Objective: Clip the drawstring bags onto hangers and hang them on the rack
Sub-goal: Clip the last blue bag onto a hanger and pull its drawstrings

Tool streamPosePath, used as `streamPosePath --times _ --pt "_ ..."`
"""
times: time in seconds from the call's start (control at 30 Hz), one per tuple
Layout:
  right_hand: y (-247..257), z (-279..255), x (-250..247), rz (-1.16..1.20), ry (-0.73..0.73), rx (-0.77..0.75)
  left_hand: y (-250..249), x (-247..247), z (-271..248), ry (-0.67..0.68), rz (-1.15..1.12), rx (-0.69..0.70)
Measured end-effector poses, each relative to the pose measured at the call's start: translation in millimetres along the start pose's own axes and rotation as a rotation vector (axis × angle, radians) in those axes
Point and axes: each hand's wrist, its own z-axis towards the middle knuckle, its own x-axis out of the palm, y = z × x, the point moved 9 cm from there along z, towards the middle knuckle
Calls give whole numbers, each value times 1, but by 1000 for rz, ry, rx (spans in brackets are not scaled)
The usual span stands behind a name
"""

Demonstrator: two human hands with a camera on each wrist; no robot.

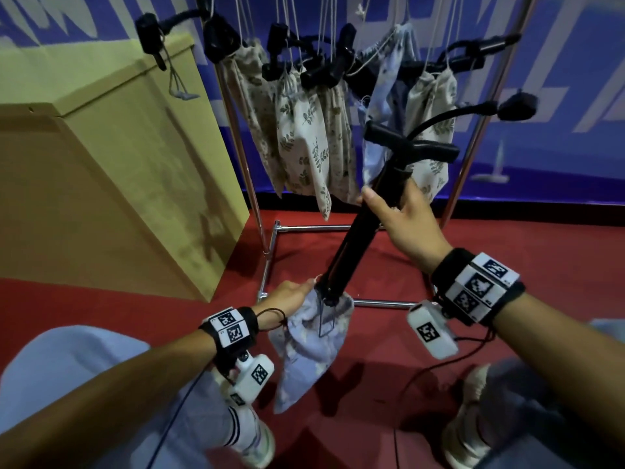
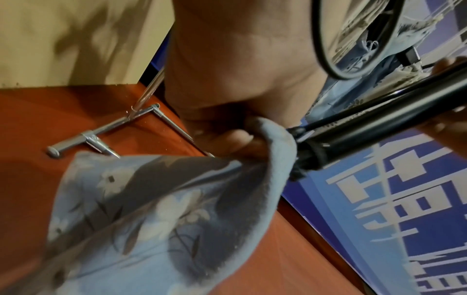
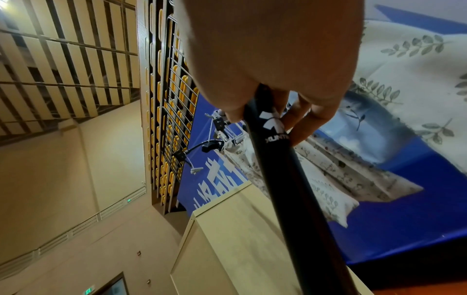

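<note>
The person stands over a red floor (image 1: 389, 265) with a black hanger (image 1: 358, 231) slanting between both hands. The right hand (image 1: 406, 214) is curled round the hanger's bar high up, near its crossing top, thumb on the near side. The left hand (image 1: 291, 296) sits low and left, at the hanger's bottom end, its fingers pinching the top edge of a blue flowered bag (image 1: 311, 343). In the left wrist view the bag's (image 2: 164, 209) rim is folded over the fingertips (image 2: 235, 139) and lies right against the hanger's (image 2: 366, 129) clip end; whether the clip grips the cloth I cannot tell. The bag hangs down from the hand, between the person's feet. Beyond, on the far side, a metal rack (image 1: 243, 164) carries more black hangers with leaf-print bags (image 1: 304, 137) and pale blue ones dangling by their strings. A tall cardboard box (image 1: 101, 164) stands just left of the rack, and a blue banner (image 1: 558, 96) covers the wall behind.
</note>
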Motion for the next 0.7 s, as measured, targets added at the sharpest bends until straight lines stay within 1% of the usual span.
streamPosePath --times 0.1,0.2,0.3,0.4,0.47,0.53,0.57,0.63,0.7 --pt "-8 -5 2 -31 -61 4 3 -3 3 -35 -116 -18" --pt "-15 -9 1 11 -104 50 16 -14 10 -159 -321 -26" --pt "-13 -13 6 101 -73 55 17 -27 10 -278 -535 -38" --pt "-12 -17 10 179 -60 61 4 -45 -3 -408 -660 -2" --pt "-14 -18 11 225 -63 79 -7 -56 -9 -477 -693 69" --pt "-17 -21 14 241 -68 90 -23 -63 -19 -488 -681 143" --pt "-19 -23 17 253 -67 96 -27 -63 -19 -469 -675 164" --pt "-25 -30 26 315 -48 120 -41 -56 -19 -374 -627 236" --pt "-30 -38 38 336 -23 142 -61 -47 -25 -256 -575 363"
